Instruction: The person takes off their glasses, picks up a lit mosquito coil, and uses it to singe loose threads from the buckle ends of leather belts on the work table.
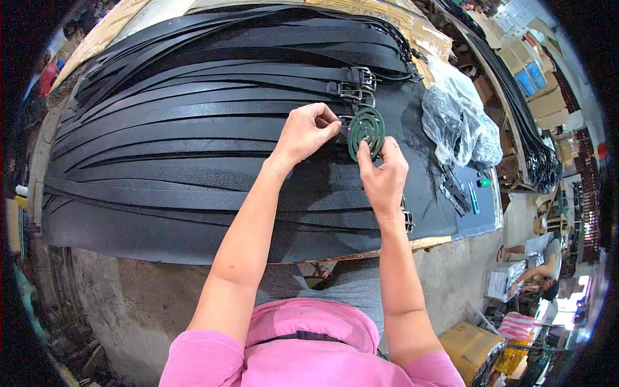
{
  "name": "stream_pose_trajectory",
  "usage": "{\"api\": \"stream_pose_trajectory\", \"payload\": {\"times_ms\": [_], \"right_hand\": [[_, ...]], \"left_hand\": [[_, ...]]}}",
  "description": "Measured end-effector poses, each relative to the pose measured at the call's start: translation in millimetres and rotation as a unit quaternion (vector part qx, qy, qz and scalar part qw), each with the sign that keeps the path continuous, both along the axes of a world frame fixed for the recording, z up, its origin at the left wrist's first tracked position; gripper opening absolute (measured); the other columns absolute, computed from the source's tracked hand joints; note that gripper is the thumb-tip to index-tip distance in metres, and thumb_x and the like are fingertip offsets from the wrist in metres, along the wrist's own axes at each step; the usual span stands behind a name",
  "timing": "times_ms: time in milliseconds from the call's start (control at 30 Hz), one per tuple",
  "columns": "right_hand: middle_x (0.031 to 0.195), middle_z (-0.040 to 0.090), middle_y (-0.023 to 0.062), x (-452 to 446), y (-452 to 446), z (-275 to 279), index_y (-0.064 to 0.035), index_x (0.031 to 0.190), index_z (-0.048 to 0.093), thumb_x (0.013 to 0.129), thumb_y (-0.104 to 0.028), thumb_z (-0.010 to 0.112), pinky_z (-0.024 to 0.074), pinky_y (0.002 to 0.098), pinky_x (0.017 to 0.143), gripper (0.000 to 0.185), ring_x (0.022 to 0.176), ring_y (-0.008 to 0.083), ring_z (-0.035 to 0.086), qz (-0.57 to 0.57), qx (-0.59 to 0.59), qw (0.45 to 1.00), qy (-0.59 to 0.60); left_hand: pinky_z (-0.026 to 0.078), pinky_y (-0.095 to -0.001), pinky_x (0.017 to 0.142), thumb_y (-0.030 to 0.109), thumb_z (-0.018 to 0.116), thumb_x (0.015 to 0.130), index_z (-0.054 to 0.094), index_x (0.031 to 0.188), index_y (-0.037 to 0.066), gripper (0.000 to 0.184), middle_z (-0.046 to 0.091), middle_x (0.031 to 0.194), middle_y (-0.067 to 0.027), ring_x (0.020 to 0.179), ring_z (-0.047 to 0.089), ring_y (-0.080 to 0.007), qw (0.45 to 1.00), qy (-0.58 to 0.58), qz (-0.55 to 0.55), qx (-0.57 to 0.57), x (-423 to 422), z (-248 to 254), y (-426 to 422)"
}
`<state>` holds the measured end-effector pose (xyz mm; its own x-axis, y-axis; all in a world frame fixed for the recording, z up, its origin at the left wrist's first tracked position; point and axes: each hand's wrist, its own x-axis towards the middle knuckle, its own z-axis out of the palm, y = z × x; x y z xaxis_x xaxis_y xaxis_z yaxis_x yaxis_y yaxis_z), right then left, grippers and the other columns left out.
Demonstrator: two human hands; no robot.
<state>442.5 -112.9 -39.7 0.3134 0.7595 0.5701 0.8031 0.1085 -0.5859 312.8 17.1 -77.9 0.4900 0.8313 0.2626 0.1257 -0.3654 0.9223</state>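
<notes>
Many black belts point(213, 109) lie side by side on the dark worktable, several with metal buckles point(362, 79) at their right ends. My right hand point(387, 169) pinches a green spiral coil point(366, 134) by its lower edge and holds it up over the table. Just left of the coil is my left hand point(309, 132), its thumb and fingertips pressed together beside a belt buckle. Whatever is between those fingertips is too small to make out.
A clear plastic bag point(461, 116) lies at the table's right, with short black strips point(454, 192) and a blue tool point(474, 197) below it. More belts point(516, 97) hang on a rack further right. Another person point(545, 258) is on the floor at the right.
</notes>
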Motion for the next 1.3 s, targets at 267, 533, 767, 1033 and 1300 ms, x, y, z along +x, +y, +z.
{"api": "stream_pose_trajectory", "payload": {"times_ms": [267,533,767,1033,1300], "right_hand": [[0.084,0.059,0.0216,-1,2,-2,0.0042,0.087,0.058,0.086,-0.006,0.067,0.0471,0.0466,0.068,0.014,0.077,0.042,0.059,-0.004,-0.004,1.0,-0.018],[0.084,0.059,0.0215,-2,2,-4,0.0042,0.088,0.058,0.086,-0.006,0.066,0.0474,0.0463,0.069,0.013,0.079,0.0416,0.06,-0.004,-0.013,1.0,-0.011],[0.085,0.061,0.0189,2,-4,4,0.0031,0.091,0.061,0.087,-0.005,0.066,0.0477,0.0437,0.069,0.011,0.077,0.0381,0.061,-0.013,0.017,1.0,0.004],[0.086,0.065,0.014,19,-28,7,0.0014,0.093,0.067,0.09,-0.005,0.067,0.0485,0.0374,0.07,0.007,0.078,0.0287,0.063,-0.061,0.059,0.992,0.088],[0.085,0.066,0.0128,15,-39,4,0.0013,0.094,0.067,0.09,-0.004,0.066,0.0483,0.0364,0.07,0.006,0.077,0.0274,0.062,-0.055,0.082,0.99,0.097]], "left_hand": [[0.054,-0.0305,0.07,0.015,0.074,0.081,0.07,0.087,-0.002,0.018,0.071,0.081,-0.0112,0.073,0.068,-0.0168,1.0,-0.018,0.006,-0.006,2,-3,1],[0.055,-0.0309,0.071,0.015,0.073,0.081,0.07,0.086,-0.001,0.017,0.072,0.08,-0.0111,0.073,0.068,-0.0168,1.0,-0.013,0.01,0.007,1,1,-1],[0.055,-0.0309,0.081,0.005,0.076,0.079,0.066,0.094,0.0,0.019,0.069,0.092,-0.0073,0.088,0.067,-0.015,0.991,-0.018,-0.125,0.039,-16,6,4],[0.051,-0.0381,0.088,0.002,0.08,0.068,0.065,0.094,0.003,0.03,0.06,0.101,-0.0094,0.098,0.06,-0.0307,0.957,0.049,-0.049,0.28,4,4,-17],[0.053,-0.0361,0.08,0.006,0.08,0.07,0.074,0.082,0.008,0.014,0.067,0.093,-0.0049,0.091,0.064,-0.0255,0.951,0.018,-0.008,0.307,10,-4,-16]]}}
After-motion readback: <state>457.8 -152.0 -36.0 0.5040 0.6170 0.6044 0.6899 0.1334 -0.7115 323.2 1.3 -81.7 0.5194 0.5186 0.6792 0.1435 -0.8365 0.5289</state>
